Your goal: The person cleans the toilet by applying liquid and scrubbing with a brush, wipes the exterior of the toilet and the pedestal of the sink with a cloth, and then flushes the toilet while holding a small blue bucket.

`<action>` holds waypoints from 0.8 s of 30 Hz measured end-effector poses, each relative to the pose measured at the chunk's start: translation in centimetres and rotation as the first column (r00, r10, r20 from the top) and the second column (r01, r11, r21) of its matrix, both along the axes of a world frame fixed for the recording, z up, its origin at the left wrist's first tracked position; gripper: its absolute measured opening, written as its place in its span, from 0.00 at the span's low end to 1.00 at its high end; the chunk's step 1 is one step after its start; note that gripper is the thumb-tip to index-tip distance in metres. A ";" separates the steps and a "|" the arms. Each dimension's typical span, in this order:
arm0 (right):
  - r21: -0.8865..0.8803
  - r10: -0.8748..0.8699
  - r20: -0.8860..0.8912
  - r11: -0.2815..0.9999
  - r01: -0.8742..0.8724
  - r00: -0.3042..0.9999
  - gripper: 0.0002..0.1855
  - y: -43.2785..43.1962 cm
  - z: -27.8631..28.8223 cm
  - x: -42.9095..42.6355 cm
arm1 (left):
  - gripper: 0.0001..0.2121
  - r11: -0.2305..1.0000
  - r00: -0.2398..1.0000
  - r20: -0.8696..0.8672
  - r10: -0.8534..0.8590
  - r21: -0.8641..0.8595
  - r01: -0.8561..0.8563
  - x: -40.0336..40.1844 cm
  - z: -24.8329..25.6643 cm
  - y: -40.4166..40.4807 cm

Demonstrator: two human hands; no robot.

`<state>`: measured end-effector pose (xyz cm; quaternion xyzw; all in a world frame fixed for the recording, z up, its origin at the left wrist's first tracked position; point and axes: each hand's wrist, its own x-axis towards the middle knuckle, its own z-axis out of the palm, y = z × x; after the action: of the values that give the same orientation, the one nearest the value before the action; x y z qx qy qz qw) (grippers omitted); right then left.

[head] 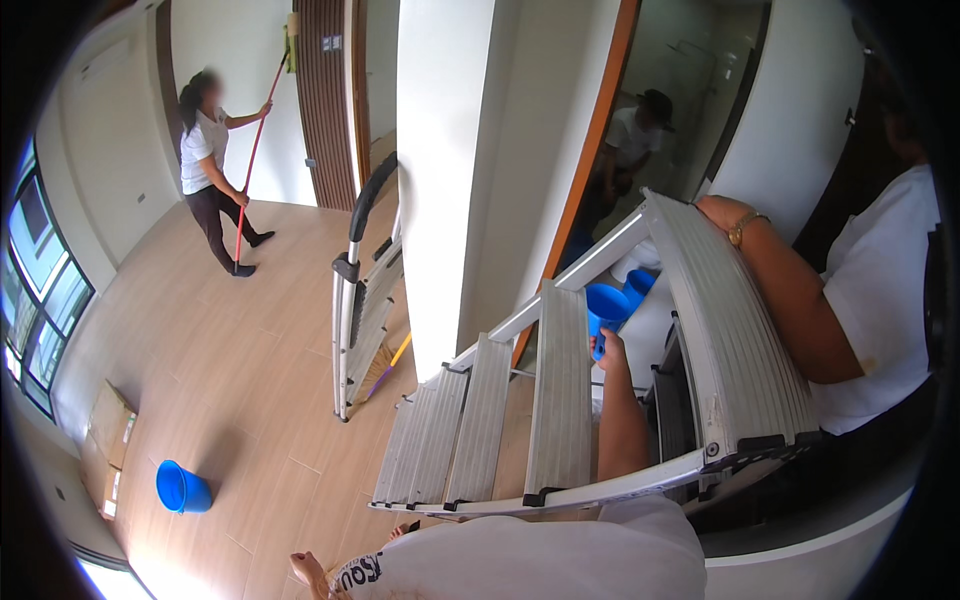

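My right hand (pixel 611 349) is shut on the handle of a blue plastic dipper (pixel 609 301), seen beyond the steps of an aluminium stepladder (pixel 556 397). Just behind the dipper is another blue container (pixel 640 283), near a white rounded object. At the bottom left my left hand (pixel 304 568) hangs low beside my white shirt, over the wood-look floor; its fingers look curled, but what they do is unclear. On the right, a co-worker's hand (pixel 720 210) with a gold watch rests on the ladder's top platform (pixel 727 315).
A second folding ladder (pixel 345 337) leans by the white pillar (pixel 442 187), with a broom (pixel 379 367) behind it. A blue bucket (pixel 182 487) stands on the floor at left, near cardboard (pixel 111 427). Further off, a person (pixel 206 150) holds a red-handled mop (pixel 255 150) against the wall.
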<state>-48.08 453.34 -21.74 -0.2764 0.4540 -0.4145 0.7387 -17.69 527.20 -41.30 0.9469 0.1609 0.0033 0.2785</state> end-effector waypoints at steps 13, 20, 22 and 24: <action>-0.002 -0.027 -0.071 1.000 0.026 0.997 0.13 1.5 -2.7 0.5 | 0.06 0.991 0.995 -0.035 -0.093 -0.096 0.090 -0.5 2.3 -0.7; -0.181 0.216 0.074 0.963 -0.200 0.974 0.12 4.7 -3.9 0.0 | 0.06 0.996 0.998 -0.050 -0.044 -0.076 0.040 -1.5 2.0 -0.1; -0.146 0.200 0.052 0.971 -0.191 0.978 0.12 5.1 -4.4 -0.6 | 0.06 0.996 0.998 -0.050 -0.044 -0.084 0.040 -1.7 1.3 -0.1; -0.120 0.186 0.024 0.976 -0.182 0.982 0.12 5.5 -5.0 -1.3 | 0.06 0.996 0.997 -0.056 -0.050 -0.080 0.045 -1.8 1.3 0.2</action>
<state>-49.42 458.82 -26.72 -0.3528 0.3882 -0.3750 0.7643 -19.45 527.42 -39.97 0.9384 0.1464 -0.0372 0.3109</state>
